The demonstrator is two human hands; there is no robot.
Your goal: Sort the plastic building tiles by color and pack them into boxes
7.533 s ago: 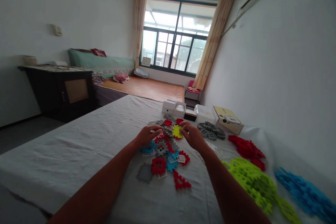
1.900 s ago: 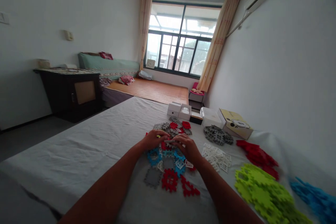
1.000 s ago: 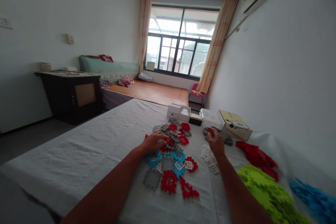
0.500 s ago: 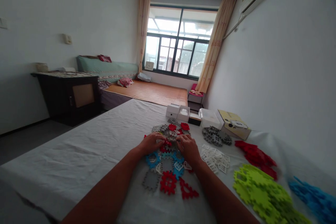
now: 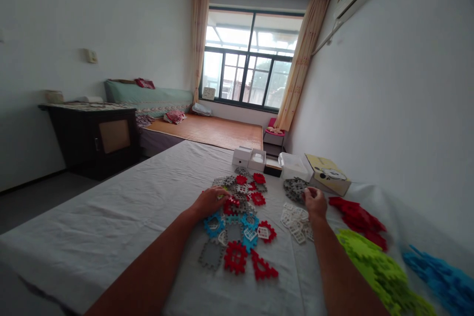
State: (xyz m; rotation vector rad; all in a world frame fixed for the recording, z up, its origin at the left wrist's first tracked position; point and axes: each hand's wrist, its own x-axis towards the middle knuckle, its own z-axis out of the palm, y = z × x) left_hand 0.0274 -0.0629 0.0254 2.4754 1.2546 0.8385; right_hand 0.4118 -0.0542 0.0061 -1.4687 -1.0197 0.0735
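Observation:
My left hand (image 5: pixel 210 202) has its fingers curled onto a red toothed plastic building piece (image 5: pixel 232 205) in the middle of a group of joined and loose pieces. Over at the pile of grey toothed pieces (image 5: pixel 295 187), my right hand (image 5: pixel 315 201) pinches at the pile's right edge, where a grey piece sits at its fingertips. Blue toothed pieces (image 5: pixel 214 226) and a red square piece (image 5: pixel 235 257) lie nearer to me, beside a red triangular piece (image 5: pixel 263 267). White window-like lattices (image 5: pixel 296 222) are heaped just below the grey pile.
Further right lie heaps of red (image 5: pixel 357 219), lime green (image 5: pixel 377 271) and blue pieces (image 5: pixel 440 276). Small white boxes (image 5: pixel 242 157), a clear plastic container (image 5: pixel 294 167) and a yellow box (image 5: pixel 328 174) stand along the back. A white cloth (image 5: pixel 122 237) covers the table.
My right hand has left the group of pieces in the middle and moved right to the grey pile. The left hand stays at the red piece.

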